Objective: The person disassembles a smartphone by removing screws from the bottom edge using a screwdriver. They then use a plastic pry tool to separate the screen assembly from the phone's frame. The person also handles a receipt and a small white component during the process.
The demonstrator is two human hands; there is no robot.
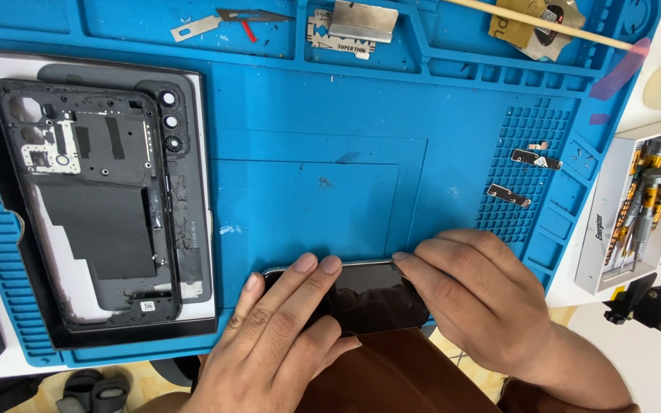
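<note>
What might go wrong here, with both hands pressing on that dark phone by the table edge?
The phone lies at the blue mat's near edge, so pressure from the left hand or right hand might tip it off. The small metal brackets lying loose on the mat could be brushed away.

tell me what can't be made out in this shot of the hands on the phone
Head view:
- Phone: its near part is covered by the left hand and right hand.
- Whether either hand grips or only presses: unclear, palms hide the edges.
- Small metal parts on the blue mat: too small to identify.
- Screwdriver set: cut off by the right edge.
</note>
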